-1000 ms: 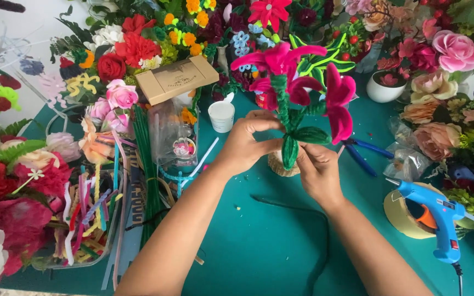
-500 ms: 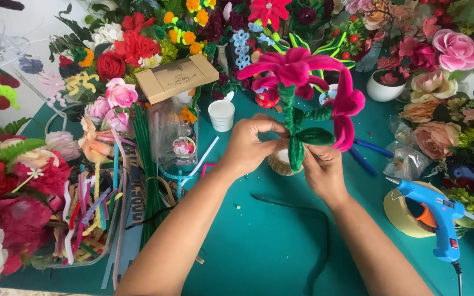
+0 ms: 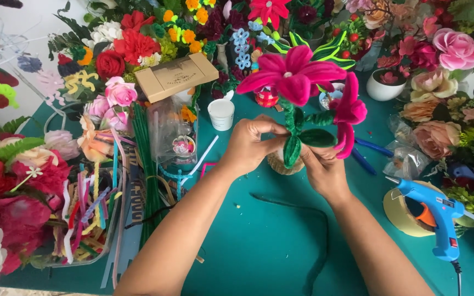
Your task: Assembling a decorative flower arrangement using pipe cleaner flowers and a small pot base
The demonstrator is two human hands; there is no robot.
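Note:
A pipe-cleaner plant with magenta flowers (image 3: 294,74) and fuzzy green leaves (image 3: 303,137) stands in a small woven pot (image 3: 281,164) at the middle of the teal table (image 3: 248,252). My left hand (image 3: 245,145) pinches the green stem from the left. From the right and below, my right hand (image 3: 322,170) grips the stem base near the pot. A second magenta bloom (image 3: 349,118) hangs to the right of the stem. The pot is mostly hidden behind my fingers.
A blue glue gun (image 3: 434,216) rests on a tape roll (image 3: 401,211) at right. A dark pipe cleaner (image 3: 308,219) lies on the table between my arms. A tray of coloured pipe cleaners (image 3: 91,214), a white cup (image 3: 221,113), a cardboard box (image 3: 176,77) and many craft flowers surround the area.
The flower plant has turned and tilted, its top bloom now facing the camera. My hands have shifted along the stem, the left pinching higher.

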